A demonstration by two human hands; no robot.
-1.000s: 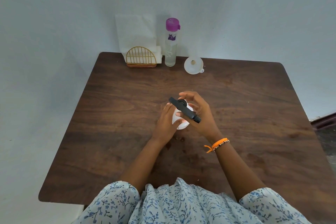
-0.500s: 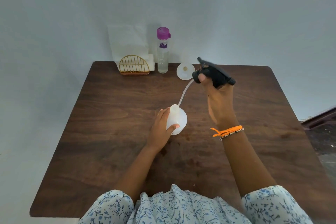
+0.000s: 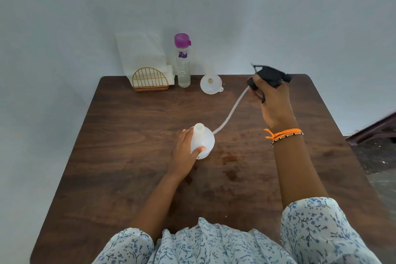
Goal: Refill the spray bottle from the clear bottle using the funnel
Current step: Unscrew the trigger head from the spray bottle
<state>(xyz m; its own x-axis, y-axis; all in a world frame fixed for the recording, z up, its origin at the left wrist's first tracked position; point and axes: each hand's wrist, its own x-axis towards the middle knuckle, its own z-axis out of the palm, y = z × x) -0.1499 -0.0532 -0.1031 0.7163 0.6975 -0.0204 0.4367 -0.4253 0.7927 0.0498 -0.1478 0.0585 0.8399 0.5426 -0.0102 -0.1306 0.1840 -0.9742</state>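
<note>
From the head view, my left hand (image 3: 186, 152) is wrapped around the white spray bottle (image 3: 202, 141) standing upright mid-table (image 3: 128, 135), its neck open. My right hand (image 3: 272, 100) is closed on the black trigger head (image 3: 271, 76), lifted off to the far right, its dip tube (image 3: 232, 109) slanting back toward the bottle. The funnel (image 3: 210, 84) lies mouth-up beyond the bottle, nearer my right hand, with nothing between. Just left of it stands the clear bottle (image 3: 183, 62), purple cap on, beside a gold napkin holder (image 3: 150, 80).

Dark wooden table (image 3: 128, 135), gold wire napkin holder (image 3: 150, 80), white napkins (image 3: 141, 53)
</note>
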